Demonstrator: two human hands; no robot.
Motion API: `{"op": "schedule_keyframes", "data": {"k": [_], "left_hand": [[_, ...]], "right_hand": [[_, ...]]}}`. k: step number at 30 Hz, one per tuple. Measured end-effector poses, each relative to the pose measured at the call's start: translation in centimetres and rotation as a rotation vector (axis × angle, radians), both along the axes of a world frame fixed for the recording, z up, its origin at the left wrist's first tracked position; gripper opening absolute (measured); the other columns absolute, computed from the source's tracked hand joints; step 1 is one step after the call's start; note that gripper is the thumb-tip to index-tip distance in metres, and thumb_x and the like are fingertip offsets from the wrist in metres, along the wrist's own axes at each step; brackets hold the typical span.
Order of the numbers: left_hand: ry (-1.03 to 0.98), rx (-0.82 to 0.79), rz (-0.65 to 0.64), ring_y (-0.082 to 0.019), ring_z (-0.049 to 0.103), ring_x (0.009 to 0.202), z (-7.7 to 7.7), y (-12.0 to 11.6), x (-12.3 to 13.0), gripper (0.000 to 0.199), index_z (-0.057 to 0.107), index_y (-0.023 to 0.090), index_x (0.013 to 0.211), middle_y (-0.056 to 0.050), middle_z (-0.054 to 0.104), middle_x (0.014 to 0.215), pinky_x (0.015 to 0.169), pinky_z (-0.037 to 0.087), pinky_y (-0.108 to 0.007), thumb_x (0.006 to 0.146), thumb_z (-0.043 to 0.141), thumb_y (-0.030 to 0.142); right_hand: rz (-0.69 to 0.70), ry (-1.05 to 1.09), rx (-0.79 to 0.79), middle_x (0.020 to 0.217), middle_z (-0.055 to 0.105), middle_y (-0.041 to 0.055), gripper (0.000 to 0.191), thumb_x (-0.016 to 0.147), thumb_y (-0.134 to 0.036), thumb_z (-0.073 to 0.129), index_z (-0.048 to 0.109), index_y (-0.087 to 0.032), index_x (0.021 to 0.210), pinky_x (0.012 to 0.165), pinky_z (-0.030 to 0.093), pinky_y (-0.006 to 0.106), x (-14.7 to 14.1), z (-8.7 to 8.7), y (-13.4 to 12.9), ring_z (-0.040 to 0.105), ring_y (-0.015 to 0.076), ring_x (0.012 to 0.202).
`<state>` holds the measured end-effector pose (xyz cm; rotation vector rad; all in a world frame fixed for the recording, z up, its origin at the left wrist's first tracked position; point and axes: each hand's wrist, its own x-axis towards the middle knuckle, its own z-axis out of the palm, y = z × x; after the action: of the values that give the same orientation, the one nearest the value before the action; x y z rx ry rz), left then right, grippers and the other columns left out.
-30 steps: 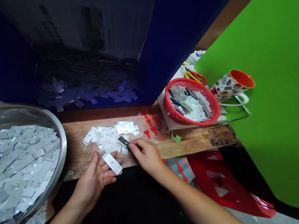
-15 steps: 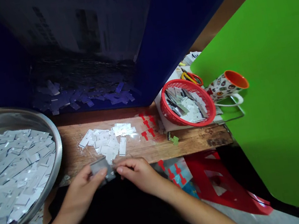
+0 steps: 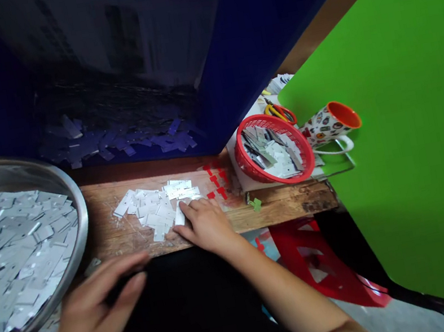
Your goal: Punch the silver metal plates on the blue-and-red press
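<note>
My right hand (image 3: 208, 222) rests at the front of the wooden board, its thumb and fingers closing on a small flat silvery plate (image 3: 178, 215) at the right edge of a loose pile. That pile of flat pale plates (image 3: 154, 205), some with printed marks, lies on the board (image 3: 118, 238). Left of it, over my dark clothing, my left hand (image 3: 99, 296) is slightly blurred. Its thumb and fingers are apart, with nothing visible between them. A wide metal bowl (image 3: 78, 205) heaped with similar plates stands beside my left hand.
A deep blue bin (image 3: 266, 26) with more plates inside stands behind the board. To the right are a red basket (image 3: 243, 165) of plates, scissors (image 3: 276, 110) and a patterned mug (image 3: 324, 125). Red T-shaped marks (image 3: 216, 181) lie on the board. A green panel (image 3: 416, 126) borders the right.
The grey flat piece held between both hands is gone from view. My left hand has moved left and toward me; my right hand has reached forward onto the plate at the pile's edge.
</note>
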<state>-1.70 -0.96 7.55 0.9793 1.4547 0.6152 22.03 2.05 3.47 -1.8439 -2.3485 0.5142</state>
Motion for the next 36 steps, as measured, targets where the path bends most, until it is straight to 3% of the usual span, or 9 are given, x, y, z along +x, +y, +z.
{"op": "schedule_keyframes", "data": {"k": [2,6,12,18,24,27,30,33,36], "left_hand": [[-0.009,-0.070,-0.101,-0.023,0.063,0.097,-0.9,0.0,2.4,0.026,0.074,0.027,0.088,-0.004,0.073,0.097,0.090,0.047,-0.029,0.064,0.076,0.035],[-0.257,-0.274,-0.055,-0.019,0.066,0.079,-3.0,0.9,5.4,0.023,0.073,0.020,0.092,-0.008,0.074,0.092,0.072,0.051,-0.028,0.071,0.070,0.028],[-0.264,-0.279,-0.074,-0.014,0.064,0.073,-3.4,1.2,5.3,0.022,0.073,0.019,0.093,-0.007,0.073,0.090,0.066,0.049,-0.022,0.072,0.070,0.025],[-0.248,-0.285,-0.085,-0.016,0.065,0.080,-3.7,1.3,5.3,0.022,0.072,0.018,0.093,-0.007,0.074,0.092,0.071,0.049,-0.024,0.073,0.069,0.027],[-0.297,-0.346,-0.059,-0.019,0.065,0.090,-3.7,1.4,5.5,0.031,0.071,0.017,0.097,-0.009,0.073,0.098,0.080,0.049,-0.026,0.070,0.073,0.030],[-0.421,-0.403,0.003,-0.020,0.062,0.105,-3.8,1.2,5.5,0.040,0.067,0.020,0.108,-0.008,0.068,0.115,0.087,0.048,-0.027,0.071,0.073,0.034],[-0.498,-0.434,0.135,-0.018,0.065,0.097,-3.7,1.0,5.2,0.034,0.066,0.020,0.105,-0.008,0.068,0.114,0.082,0.051,-0.027,0.074,0.071,0.032],[-0.446,-0.419,0.264,-0.015,0.067,0.078,-3.4,1.1,4.7,0.027,0.065,0.017,0.104,-0.009,0.071,0.099,0.070,0.054,-0.026,0.078,0.066,0.024],[-0.450,-0.401,0.316,-0.014,0.067,0.072,-3.1,1.4,3.8,0.032,0.060,0.015,0.113,-0.010,0.072,0.094,0.063,0.054,-0.024,0.084,0.058,0.027]], "right_hand": [[-0.018,-0.005,0.038,0.092,0.066,0.0089,0.033,0.094,-0.040,0.041,0.064,-0.021,0.109,0.085,0.032,0.037,0.4,-0.3,-0.4,0.054,0.0238,0.092],[-0.142,0.010,0.097,0.093,0.067,0.0071,0.032,0.096,-0.037,0.038,0.065,-0.022,0.107,0.082,0.032,0.034,1.2,-0.7,-0.9,0.054,0.0212,0.089],[-0.240,-0.049,0.076,0.100,0.064,0.0095,0.048,0.084,-0.060,0.050,0.060,-0.021,0.110,0.080,0.030,0.038,-0.2,-0.6,-1.4,0.053,0.0269,0.095],[-0.251,-0.089,0.043,0.093,0.067,0.0078,0.026,0.089,-0.042,0.051,0.063,-0.020,0.092,0.079,0.029,0.038,-0.1,-0.8,-1.4,0.055,0.0243,0.089],[-0.301,-0.003,0.082,0.080,0.068,0.0064,0.020,0.087,-0.028,0.051,0.067,-0.018,0.079,0.077,0.030,0.033,0.5,-0.7,-1.6,0.058,0.0192,0.081],[-0.255,0.243,0.049,0.076,0.068,0.0030,0.021,0.087,-0.021,0.050,0.067,-0.018,0.076,0.075,0.035,0.028,-0.1,-0.3,-2.1,0.059,0.0150,0.076],[-0.093,0.484,-0.026,0.082,0.069,0.0001,0.020,0.090,-0.022,0.049,0.068,-0.021,0.085,0.076,0.039,0.024,-0.9,0.0,-2.4,0.060,0.0128,0.079],[-0.130,0.403,-0.021,0.093,0.068,0.0024,0.018,0.091,-0.028,0.051,0.066,-0.022,0.098,0.081,0.040,0.028,-1.2,-0.2,-1.8,0.058,0.0162,0.088],[-0.166,0.203,-0.001,0.101,0.064,0.0053,0.024,0.087,-0.036,0.058,0.063,-0.023,0.106,0.082,0.038,0.034,-1.2,-0.7,-0.8,0.055,0.0219,0.095]]}}
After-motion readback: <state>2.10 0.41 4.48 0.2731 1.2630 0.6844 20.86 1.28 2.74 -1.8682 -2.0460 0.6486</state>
